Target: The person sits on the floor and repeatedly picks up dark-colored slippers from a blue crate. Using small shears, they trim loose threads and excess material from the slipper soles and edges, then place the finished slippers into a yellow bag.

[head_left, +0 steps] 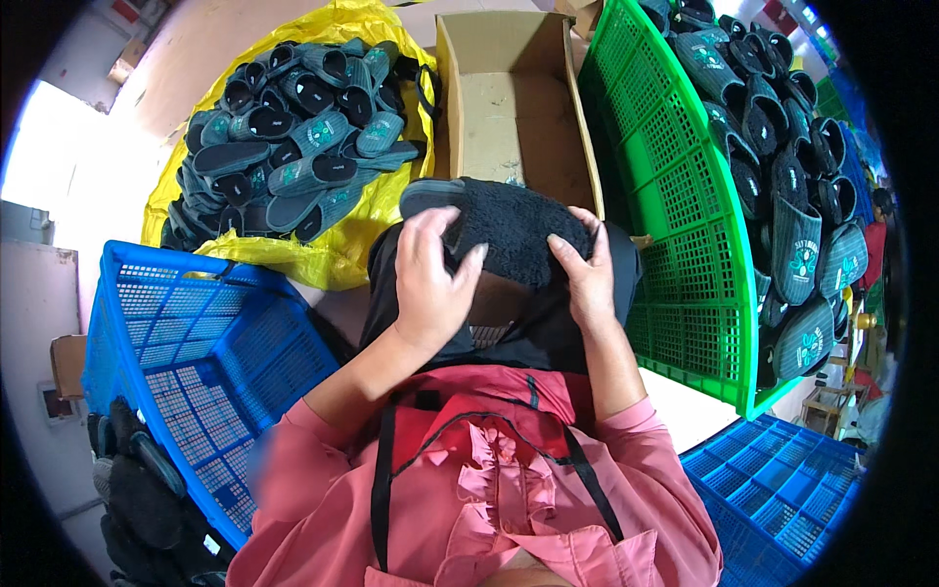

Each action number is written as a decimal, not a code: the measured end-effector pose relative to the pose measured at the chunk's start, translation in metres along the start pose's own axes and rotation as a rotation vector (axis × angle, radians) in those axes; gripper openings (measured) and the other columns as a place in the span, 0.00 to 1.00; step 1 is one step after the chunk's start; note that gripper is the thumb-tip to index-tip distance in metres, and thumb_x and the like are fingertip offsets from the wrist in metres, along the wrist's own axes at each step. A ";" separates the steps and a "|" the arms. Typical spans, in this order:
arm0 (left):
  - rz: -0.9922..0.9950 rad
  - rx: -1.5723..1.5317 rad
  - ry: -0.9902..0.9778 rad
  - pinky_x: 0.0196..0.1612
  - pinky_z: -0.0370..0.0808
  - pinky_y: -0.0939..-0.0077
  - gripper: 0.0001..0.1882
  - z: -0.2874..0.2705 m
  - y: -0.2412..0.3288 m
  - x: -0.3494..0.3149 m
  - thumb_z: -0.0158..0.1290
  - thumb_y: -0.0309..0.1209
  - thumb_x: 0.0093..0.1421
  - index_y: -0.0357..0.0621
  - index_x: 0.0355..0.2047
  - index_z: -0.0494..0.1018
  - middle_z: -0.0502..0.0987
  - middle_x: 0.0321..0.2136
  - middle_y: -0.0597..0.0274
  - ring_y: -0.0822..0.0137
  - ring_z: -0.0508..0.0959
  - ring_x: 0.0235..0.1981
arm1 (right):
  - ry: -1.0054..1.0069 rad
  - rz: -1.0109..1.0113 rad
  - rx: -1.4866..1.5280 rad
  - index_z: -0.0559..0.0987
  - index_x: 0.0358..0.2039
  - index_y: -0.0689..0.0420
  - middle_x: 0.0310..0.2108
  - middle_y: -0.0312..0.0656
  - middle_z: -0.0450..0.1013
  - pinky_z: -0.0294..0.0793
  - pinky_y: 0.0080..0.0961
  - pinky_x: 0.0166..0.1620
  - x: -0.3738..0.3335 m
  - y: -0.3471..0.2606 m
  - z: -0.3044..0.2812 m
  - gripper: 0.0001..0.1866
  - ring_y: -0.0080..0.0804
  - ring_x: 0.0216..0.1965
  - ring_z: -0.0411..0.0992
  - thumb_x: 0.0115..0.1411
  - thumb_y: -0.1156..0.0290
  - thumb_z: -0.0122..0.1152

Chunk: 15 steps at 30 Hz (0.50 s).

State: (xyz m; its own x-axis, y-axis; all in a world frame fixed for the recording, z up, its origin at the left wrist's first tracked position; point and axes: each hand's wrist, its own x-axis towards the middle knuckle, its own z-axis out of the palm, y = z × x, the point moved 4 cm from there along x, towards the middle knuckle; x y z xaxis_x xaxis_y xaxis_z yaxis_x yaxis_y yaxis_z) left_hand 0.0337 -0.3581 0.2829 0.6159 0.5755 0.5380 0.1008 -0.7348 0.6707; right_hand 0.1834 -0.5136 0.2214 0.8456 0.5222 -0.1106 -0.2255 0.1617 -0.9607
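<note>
Over my lap lies a black fluffy slipper [518, 230], held roughly level between both hands, with a grey smooth part showing at its left end. My left hand [430, 274] is at that end, its bent fingers on the upper side and its thumb at the near edge. At the opposite end my right hand [585, 274] grips the slipper, thumb on the fluffy surface and fingers round the far side. The undersides of the fingers are partly hidden. Just beyond the slipper stands an open cardboard box [489, 117].
A yellow sack [342, 259] heaped with grey slippers [313, 176] stands at the far left. Blue crates stand at the left [196, 342] and lower right [782, 479]. On the right, a green crate [675, 196] stands before more slippers [797, 249]. Dark slippers [142, 489] lie lower left.
</note>
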 end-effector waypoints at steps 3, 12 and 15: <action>-0.675 -0.603 -0.195 0.49 0.71 0.77 0.19 0.042 -0.034 0.003 0.62 0.30 0.60 0.36 0.49 0.70 0.76 0.40 0.64 0.74 0.73 0.42 | -0.075 -0.076 -0.207 0.69 0.58 0.60 0.47 0.38 0.72 0.69 0.23 0.55 -0.006 -0.034 -0.006 0.28 0.25 0.49 0.70 0.57 0.75 0.68; -1.200 -1.170 -0.283 0.46 0.74 0.74 0.19 0.060 -0.036 -0.031 0.61 0.39 0.62 0.39 0.46 0.73 0.79 0.40 0.62 0.70 0.77 0.43 | -0.257 -0.181 -0.740 0.71 0.50 0.59 0.38 0.41 0.77 0.74 0.24 0.46 -0.033 -0.059 0.031 0.24 0.24 0.41 0.74 0.57 0.68 0.71; -1.291 -1.213 -0.430 0.44 0.77 0.67 0.22 0.032 -0.061 -0.039 0.63 0.40 0.59 0.41 0.47 0.74 0.79 0.41 0.62 0.67 0.77 0.45 | -0.378 -0.109 -0.798 0.70 0.52 0.59 0.37 0.46 0.78 0.77 0.28 0.44 -0.051 -0.044 0.060 0.25 0.31 0.40 0.78 0.57 0.67 0.70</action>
State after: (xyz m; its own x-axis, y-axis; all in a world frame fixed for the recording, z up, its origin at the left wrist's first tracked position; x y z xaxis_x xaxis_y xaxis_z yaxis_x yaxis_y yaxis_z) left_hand 0.0288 -0.3477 0.2047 0.7760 0.2417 -0.5826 0.1847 0.7961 0.5763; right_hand 0.1209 -0.4977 0.2845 0.5946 0.8023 -0.0528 0.3706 -0.3317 -0.8675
